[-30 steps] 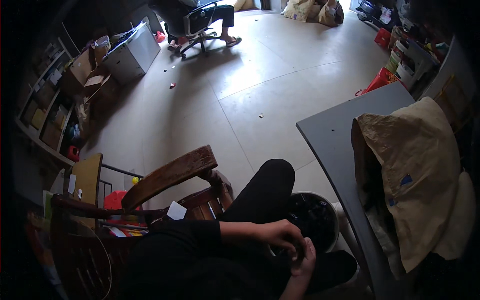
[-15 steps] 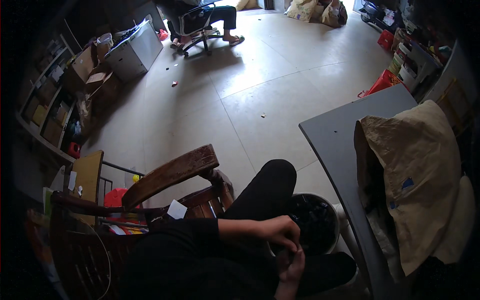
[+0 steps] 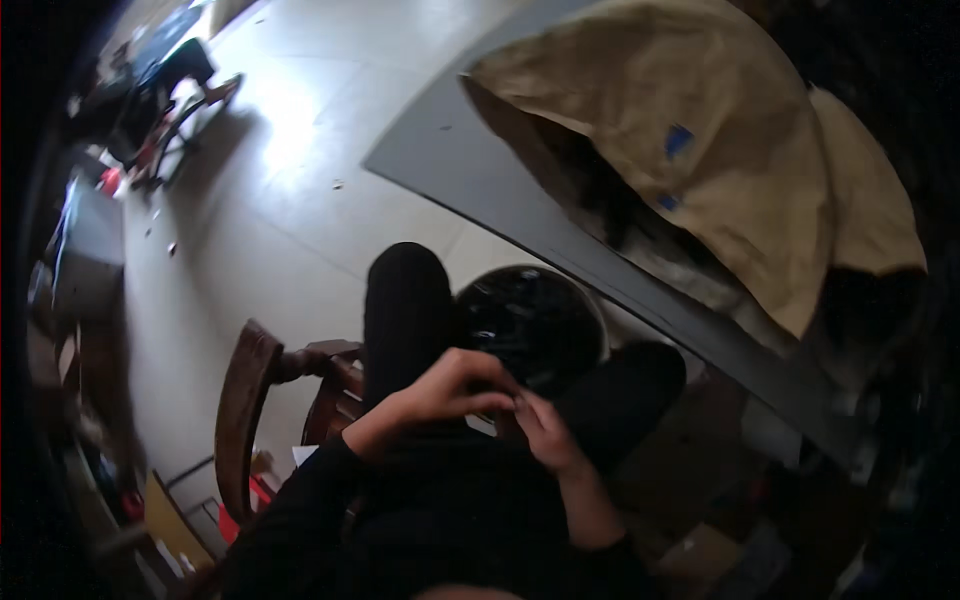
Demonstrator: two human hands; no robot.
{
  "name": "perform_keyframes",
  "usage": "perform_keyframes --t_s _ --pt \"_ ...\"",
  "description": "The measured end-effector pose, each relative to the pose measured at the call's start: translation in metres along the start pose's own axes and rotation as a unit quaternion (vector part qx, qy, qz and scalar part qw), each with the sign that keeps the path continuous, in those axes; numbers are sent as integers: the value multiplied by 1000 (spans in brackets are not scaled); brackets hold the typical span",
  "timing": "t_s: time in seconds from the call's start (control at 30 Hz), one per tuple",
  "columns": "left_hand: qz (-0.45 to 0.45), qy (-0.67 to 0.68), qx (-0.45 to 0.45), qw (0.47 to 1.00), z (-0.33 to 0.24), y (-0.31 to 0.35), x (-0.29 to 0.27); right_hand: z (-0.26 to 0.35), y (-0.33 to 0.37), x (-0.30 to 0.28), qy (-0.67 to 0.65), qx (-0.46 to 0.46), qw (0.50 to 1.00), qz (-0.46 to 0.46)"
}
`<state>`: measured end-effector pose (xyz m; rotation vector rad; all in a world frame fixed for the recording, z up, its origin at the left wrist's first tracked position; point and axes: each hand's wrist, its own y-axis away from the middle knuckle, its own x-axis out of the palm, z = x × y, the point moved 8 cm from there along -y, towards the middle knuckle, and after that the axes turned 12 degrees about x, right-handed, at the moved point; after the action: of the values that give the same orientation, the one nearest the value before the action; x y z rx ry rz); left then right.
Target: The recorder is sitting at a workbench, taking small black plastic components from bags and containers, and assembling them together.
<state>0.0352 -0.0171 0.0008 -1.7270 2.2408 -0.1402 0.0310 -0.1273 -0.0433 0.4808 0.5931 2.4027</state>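
My left hand [image 3: 460,385] comes in from the left with its fingers curled and pinched. Its fingertips meet those of my right hand [image 3: 545,430], which is also closed. Between them may be something small and dark, but it is too hidden and blurred to name. Just beyond my hands, between my knees, stands a round bucket with a pale rim [image 3: 603,335]. Many small black pieces [image 3: 530,315] lie inside it, some catching the light.
A grey tabletop [image 3: 430,150] slants past the bucket on the right, with a large open brown paper sack [image 3: 740,150] on it. A wooden chair arm [image 3: 245,420] is at my left. Further off, a person sits on a wheeled chair [image 3: 175,140].
The whole view has swung right and tilted, so the table and sack now fill the upper right. My hands stay together near the bucket, fingertips still meeting.
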Motion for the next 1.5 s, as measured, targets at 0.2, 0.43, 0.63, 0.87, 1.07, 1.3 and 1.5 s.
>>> perform_keyframes --t_s 0.2,0.43,0.63,0.87,1.07,1.3,1.5 --pt "12 -245 -53 968 43 -6 4 103 23 -81 345 -228 812 -412" --pt "26 -526 -112 842 55 28 -43 156 17 -154 496 -223 600 -587" --pt "-154 -517 -103 836 64 86 -90 138 -13 -182 538 -166 609 -559" --pt "-197 -523 -122 820 63 81 -81 129 2 -196 514 -129 608 -591" --pt "-191 -527 -133 817 58 83 -86 130 -4 -193 525 -116 593 -600" --pt "-189 -531 -120 817 62 80 -84 133 -1 -191 526 -117 602 -590" --pt "-189 -527 -127 819 60 80 -85 133 -1 -190 522 -118 607 -587"
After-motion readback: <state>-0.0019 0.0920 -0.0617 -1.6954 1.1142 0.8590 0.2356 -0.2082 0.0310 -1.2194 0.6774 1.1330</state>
